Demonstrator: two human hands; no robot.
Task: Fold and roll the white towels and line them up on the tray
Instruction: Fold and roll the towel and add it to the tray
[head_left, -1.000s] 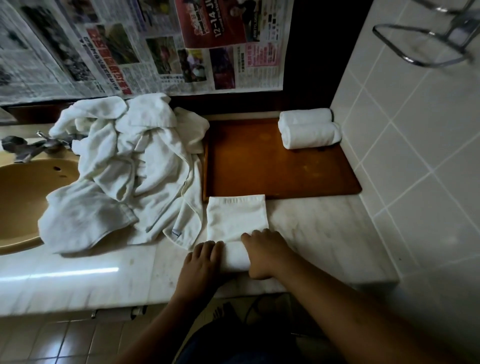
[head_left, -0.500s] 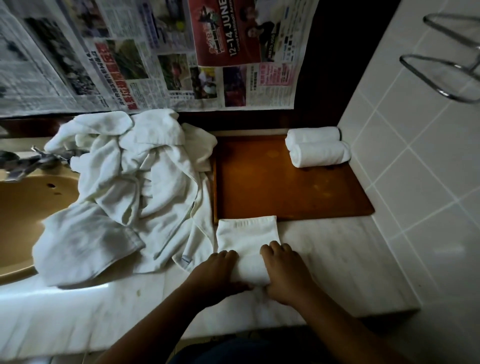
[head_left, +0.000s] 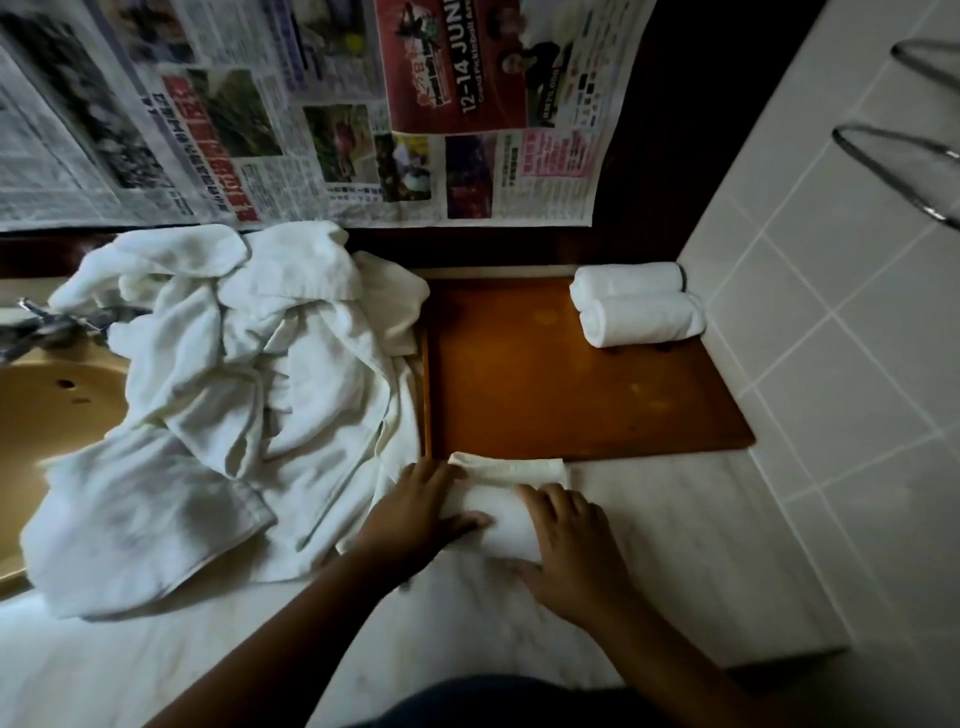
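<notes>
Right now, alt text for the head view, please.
A person's bare left grip and right grip curl round a half-rolled white towel on a marble counter, at the near edge of a brown wooden tray. Two rolled towels lie at the tray's far right. A heap of loose towels spreads left, over a sink.

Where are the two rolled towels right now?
Head view: the two rolled towels lie side by side in the far right corner of the tray, against the tiled wall.
</notes>
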